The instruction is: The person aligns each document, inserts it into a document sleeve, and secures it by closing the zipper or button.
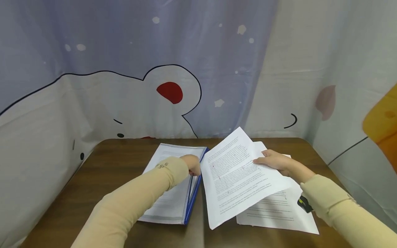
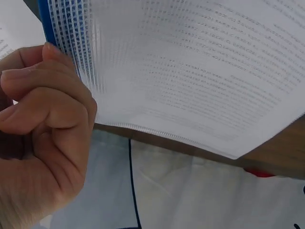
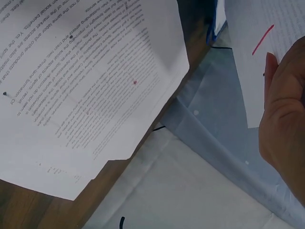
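A mesh-patterned clear document folder (image 1: 167, 203) with a blue edge and printed paper inside lies left of centre on the table. My left hand (image 1: 193, 164) is at its right edge, fingers curled. In the left wrist view that hand (image 2: 55, 109) pinches the folder's blue-edged side (image 2: 71, 43); the thumb is partly hidden. My right hand (image 1: 274, 160) grips a printed sheet (image 1: 235, 179) by its right side, thumb on top. The sheet is raised and tilted beside the folder, with small red marks on it. In the right wrist view, a red stroke shows on the sheet (image 3: 245, 62).
More printed sheets (image 1: 276, 215) lie loosely overlapped on the right of the brown wooden table (image 1: 108, 172), partly under the raised sheet. A small dark object with yellow-green marks (image 1: 305, 204) sits by my right sleeve. A patterned curtain (image 1: 217, 69) hangs behind the table.
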`<move>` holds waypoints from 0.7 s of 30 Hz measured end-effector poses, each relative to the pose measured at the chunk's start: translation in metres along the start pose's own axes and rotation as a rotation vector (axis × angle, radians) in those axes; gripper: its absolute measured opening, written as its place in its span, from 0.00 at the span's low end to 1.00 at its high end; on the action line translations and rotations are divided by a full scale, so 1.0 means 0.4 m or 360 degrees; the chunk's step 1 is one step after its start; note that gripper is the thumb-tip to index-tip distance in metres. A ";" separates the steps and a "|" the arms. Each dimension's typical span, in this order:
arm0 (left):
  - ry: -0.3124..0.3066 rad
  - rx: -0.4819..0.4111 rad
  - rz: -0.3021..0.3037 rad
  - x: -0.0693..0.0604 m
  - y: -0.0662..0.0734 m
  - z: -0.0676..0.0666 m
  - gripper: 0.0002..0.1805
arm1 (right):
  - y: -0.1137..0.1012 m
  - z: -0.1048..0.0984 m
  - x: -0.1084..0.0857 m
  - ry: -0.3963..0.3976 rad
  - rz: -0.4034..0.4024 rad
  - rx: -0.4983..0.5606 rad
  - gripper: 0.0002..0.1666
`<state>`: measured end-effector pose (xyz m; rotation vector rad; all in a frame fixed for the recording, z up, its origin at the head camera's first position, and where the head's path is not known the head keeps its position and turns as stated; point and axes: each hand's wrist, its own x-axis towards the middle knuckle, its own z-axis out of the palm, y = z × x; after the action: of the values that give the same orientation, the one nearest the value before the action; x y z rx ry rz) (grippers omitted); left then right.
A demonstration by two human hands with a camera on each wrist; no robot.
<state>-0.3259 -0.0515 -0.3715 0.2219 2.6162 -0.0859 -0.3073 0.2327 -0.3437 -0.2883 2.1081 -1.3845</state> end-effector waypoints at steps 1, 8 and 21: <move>0.0026 -0.0004 0.0002 -0.004 0.002 -0.004 0.23 | 0.001 0.002 0.001 0.0006 -0.0006 0.0004 0.24; 0.0112 -0.0103 0.0084 -0.018 0.014 -0.019 0.22 | 0.009 0.019 0.017 0.0083 -0.0064 -0.0012 0.25; 0.0076 -0.0268 0.0068 -0.015 0.043 -0.036 0.20 | 0.023 0.028 0.052 0.0181 -0.0115 -0.0025 0.25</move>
<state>-0.3247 -0.0339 -0.3562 0.2227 2.6468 0.1559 -0.3161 0.2180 -0.3625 -0.3012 2.2216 -1.4577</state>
